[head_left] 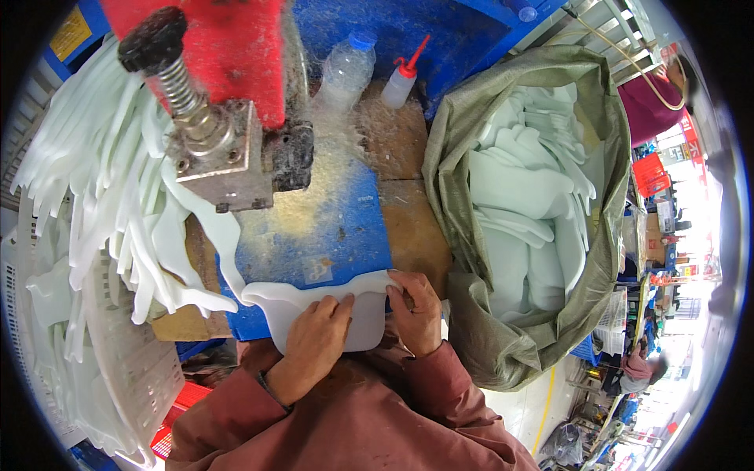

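- Left hand [314,334] lay flat, fingers together and stretched forward, pressing down on the white plastic piece [287,302].
- Right hand [415,310] curled round the piece's right edge, fingers bent, pinching the corner.
- White plastic piece: pale, milky, smooth, with a wavy upper rim and a rounded lower body; partly hidden beneath both hands.
- Sat at the near edge of the blue work surface [330,228], straight in front of the body, left end poking out past the left hand toward the trimmings.
- Dusted with yellowish sawdust-like powder, that blue surface, thickest toward the machine.
- Up and left of the hands: red press machine [228,47] with metal block [228,153] and black knob [153,38] on a spring.
- Far left: heap of white plastic strips [94,173] draped over a white basket [129,353].
- Behind the surface: clear bottle [344,74] and squeeze bottle with red nozzle [400,78].
- Right of the hands: olive woven sack [471,298], open, stuffed with similar white pieces [526,196].
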The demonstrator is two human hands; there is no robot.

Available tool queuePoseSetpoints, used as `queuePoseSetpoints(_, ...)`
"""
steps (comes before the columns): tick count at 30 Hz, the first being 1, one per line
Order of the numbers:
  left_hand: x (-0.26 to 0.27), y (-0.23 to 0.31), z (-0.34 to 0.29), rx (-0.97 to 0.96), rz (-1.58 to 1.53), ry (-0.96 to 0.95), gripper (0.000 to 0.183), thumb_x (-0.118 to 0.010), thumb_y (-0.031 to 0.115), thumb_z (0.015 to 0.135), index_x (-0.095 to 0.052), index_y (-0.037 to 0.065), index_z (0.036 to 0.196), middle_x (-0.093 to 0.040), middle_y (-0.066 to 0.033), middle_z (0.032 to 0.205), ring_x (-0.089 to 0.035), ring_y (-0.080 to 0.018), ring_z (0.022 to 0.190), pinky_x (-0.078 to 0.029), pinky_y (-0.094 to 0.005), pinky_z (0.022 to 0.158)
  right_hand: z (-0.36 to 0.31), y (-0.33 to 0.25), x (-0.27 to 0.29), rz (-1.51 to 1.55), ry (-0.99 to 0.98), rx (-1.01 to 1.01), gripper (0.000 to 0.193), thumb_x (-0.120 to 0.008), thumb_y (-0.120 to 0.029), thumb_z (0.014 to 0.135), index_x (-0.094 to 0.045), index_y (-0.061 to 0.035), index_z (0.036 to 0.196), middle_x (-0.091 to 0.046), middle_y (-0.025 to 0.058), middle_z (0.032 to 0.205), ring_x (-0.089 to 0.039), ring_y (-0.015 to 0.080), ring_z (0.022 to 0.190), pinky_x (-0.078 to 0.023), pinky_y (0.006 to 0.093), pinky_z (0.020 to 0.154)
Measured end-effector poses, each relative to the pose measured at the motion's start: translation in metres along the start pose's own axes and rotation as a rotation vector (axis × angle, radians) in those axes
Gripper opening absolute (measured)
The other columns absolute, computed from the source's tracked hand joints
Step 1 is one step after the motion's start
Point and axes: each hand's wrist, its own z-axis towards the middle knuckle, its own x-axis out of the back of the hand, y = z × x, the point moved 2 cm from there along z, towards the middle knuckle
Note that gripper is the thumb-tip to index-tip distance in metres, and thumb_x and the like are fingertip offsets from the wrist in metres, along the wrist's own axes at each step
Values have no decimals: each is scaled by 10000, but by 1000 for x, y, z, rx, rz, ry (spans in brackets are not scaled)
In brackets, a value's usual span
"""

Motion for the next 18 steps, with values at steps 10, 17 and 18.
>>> queuePoseSetpoints(10, 1, 0, 2, -24, -8, 33, 371, -720, 111, 898, -668, 51, 1261, -609, -107, 973, -671, -316, 875, -576, -440, 722, 3, 8, 0, -22, 67, 48, 158, -692, 43, 949, -704, -18, 1094, -656, 64, 1089, -627, 130, 865, -504, 263, 734)
queuePoseSetpoints(17, 2, 1, 3, -21, -4, 44, 379, -736, 109, 881, -676, 61, 1252, -615, -103, 963, -677, -308, 862, -579, -429, 718, 11, 6, -2, -47, 82, -19, 152, -717, 26, 905, -699, -36, 1042, -683, 137, 1033, -692, 298, 917, -558, 375, 783)
queuePoseSetpoints(18, 2, 1, 4, -20, 0, 44, 378, -739, 109, 878, -679, 61, 1248, -615, -103, 961, -679, -307, 862, -580, -427, 716, 12, 8, -3, -49, 80, -11, 148, -719, 28, 902, -697, -36, 1034, -684, 137, 1033, -691, 299, 913, -559, 377, 778)
